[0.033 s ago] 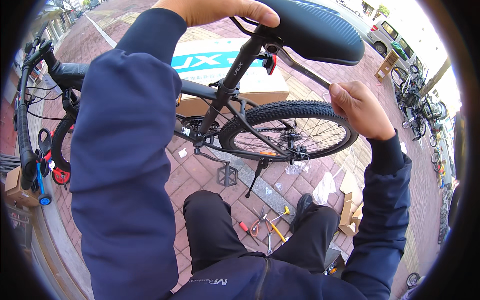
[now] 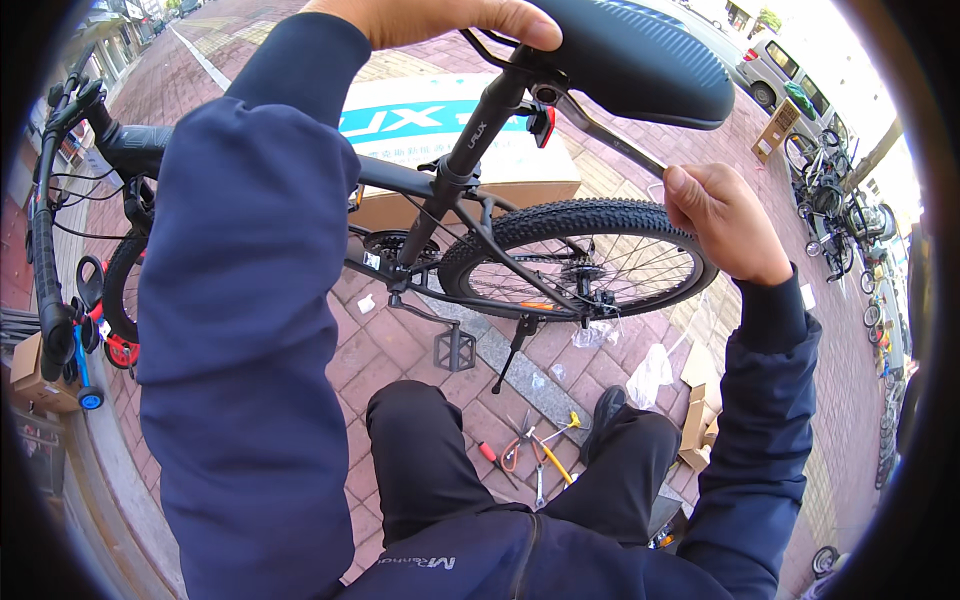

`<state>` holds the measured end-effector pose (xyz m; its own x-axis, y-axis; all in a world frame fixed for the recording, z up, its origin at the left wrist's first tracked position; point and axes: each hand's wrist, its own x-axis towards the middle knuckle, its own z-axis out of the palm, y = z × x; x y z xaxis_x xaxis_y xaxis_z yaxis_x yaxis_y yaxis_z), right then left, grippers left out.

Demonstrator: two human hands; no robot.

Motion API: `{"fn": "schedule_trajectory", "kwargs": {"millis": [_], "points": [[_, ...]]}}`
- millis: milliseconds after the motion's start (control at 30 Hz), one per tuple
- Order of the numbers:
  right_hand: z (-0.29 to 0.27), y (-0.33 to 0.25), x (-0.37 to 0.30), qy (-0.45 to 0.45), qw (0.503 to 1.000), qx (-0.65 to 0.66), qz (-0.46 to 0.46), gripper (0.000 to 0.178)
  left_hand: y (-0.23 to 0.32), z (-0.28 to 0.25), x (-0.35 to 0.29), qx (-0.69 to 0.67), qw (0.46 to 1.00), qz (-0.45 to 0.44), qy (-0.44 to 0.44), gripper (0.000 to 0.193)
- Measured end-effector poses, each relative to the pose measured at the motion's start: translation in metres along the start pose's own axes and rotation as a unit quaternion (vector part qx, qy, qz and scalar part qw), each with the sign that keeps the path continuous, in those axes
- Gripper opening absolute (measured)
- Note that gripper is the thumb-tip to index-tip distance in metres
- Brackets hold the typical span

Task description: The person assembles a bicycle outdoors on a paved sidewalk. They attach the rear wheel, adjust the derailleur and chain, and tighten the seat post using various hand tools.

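Observation:
A black bicycle stands before me, its saddle (image 2: 640, 65) at the top of the seat post (image 2: 480, 135). My left hand (image 2: 430, 18) is closed on the saddle's left part, thumb on its edge; the other fingers are largely cut off by the upper picture edge. In my closed right hand (image 2: 728, 222) is the end of a long metal wrench (image 2: 610, 138). Its other end meets the clamp bolt (image 2: 546, 95) under the saddle. A red rear reflector (image 2: 542, 127) hangs just below. The rear wheel (image 2: 580, 262) lies beneath my right hand.
Behind the frame lies a large white and blue carton (image 2: 540, 165). Between my legs, pliers (image 2: 520, 430), a red-handled screwdriver (image 2: 490, 455) and other tools rest on the paving. Parked bicycles (image 2: 830, 200) line the right side. Torn cardboard (image 2: 697, 425) sits near my right foot.

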<state>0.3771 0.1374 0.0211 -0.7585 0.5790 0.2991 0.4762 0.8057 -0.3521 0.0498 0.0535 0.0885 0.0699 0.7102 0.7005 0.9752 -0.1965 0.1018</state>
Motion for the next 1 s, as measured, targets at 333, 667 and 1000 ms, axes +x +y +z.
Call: {"fn": "schedule_trajectory", "kwargs": {"millis": [333, 667, 1000], "points": [[0.211, -0.01, 0.032, 0.193, 0.828, 0.526, -0.04, 0.056, -0.006, 0.011, 0.001, -0.039, 0.999, -0.004, 0.031, 0.081], [0.207, -0.015, -0.004, 0.062, 0.907, 0.417, -0.006, 0.056, -0.003, 0.005, 0.003, -0.01, 1.0, -0.013, -0.003, 0.084], [0.042, -0.014, -0.011, 0.075, 0.996, -0.007, 0.052, 0.071, -0.004, 0.005, 0.002, 0.011, 1.0, -0.021, -0.002, 0.085]]}}
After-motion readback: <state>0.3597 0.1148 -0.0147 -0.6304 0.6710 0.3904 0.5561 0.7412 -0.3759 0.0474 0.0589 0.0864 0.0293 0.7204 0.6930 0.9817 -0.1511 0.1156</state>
